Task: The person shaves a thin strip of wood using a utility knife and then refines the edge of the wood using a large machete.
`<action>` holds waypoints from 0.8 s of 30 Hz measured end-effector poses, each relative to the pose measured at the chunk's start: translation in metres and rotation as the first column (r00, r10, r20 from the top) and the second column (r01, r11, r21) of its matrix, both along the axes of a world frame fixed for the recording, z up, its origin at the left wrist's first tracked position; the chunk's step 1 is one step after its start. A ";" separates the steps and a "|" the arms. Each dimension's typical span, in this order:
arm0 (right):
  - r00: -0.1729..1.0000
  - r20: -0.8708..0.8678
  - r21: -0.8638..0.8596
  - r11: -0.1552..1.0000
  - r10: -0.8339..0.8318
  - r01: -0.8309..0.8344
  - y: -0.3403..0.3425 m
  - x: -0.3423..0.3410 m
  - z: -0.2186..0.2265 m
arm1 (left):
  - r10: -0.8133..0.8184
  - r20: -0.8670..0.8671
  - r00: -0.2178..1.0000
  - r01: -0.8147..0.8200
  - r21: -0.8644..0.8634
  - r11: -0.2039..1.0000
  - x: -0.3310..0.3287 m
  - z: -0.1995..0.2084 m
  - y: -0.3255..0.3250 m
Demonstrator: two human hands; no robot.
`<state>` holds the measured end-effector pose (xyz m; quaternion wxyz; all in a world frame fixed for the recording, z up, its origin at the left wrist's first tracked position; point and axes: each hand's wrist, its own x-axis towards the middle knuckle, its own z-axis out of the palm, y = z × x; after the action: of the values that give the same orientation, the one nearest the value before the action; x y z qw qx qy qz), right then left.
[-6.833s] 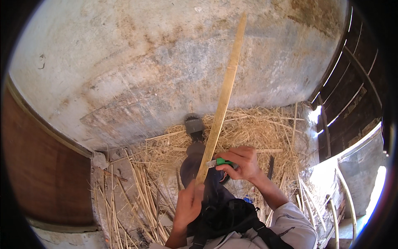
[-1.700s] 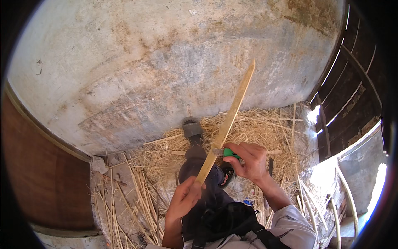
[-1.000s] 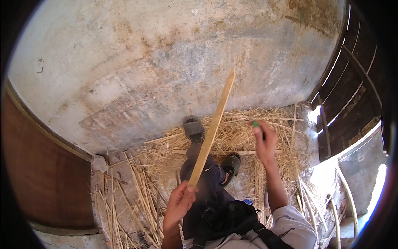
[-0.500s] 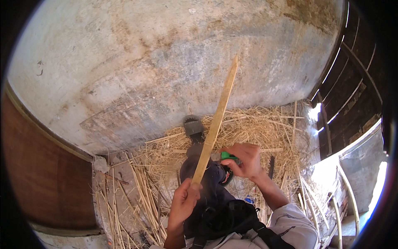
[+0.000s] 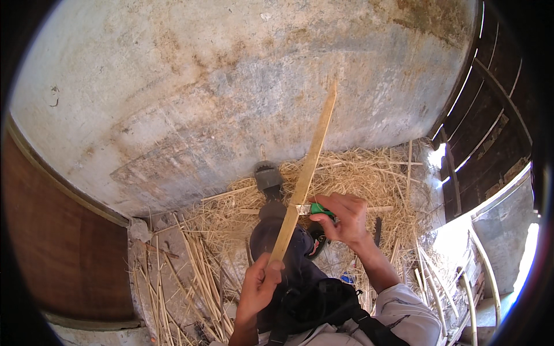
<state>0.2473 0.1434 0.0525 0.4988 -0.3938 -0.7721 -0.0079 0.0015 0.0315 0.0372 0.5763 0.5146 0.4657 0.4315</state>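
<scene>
1. The lower end of a flat bamboo strip (image 5: 312, 157) is gripped by the left hand (image 5: 258, 286), with the fingers closed around it.
2. From that grip the strip is slanted up and to the right, its pointed tip seen against the stained wall (image 5: 190, 104); whether the wall is touched cannot be told.
3. A green-handled knife (image 5: 322, 210) is gripped in the closed right hand (image 5: 345, 220), its blade pointed left and laid against the strip, above the left hand.
4. The right hand itself is held just right of the strip, apart from it.
5. Below the strip, a dark-trousered leg (image 5: 267, 233) and scattered straw (image 5: 363, 179) are seen.
</scene>
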 end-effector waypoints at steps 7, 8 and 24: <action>0.993 -0.079 0.053 0.995 -0.083 0.088 0.012 0.000 -0.019 | 0.009 0.052 0.999 -0.003 -0.121 0.993 -0.002 0.007 0.000; 0.975 -0.180 0.086 0.986 -0.127 0.144 0.024 0.008 -0.034 | -0.051 0.050 0.997 0.057 -0.134 0.989 -0.006 0.003 -0.004; 0.983 -0.166 -0.178 0.978 0.081 -0.111 0.028 0.024 -0.046 | 0.047 0.043 0.998 -0.039 -0.170 0.985 -0.020 -0.012 -0.008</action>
<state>0.2711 0.1718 0.0067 0.5190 -0.4002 -0.7457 0.1199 -0.0186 0.0233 0.0249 0.6192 0.4434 0.4982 0.4145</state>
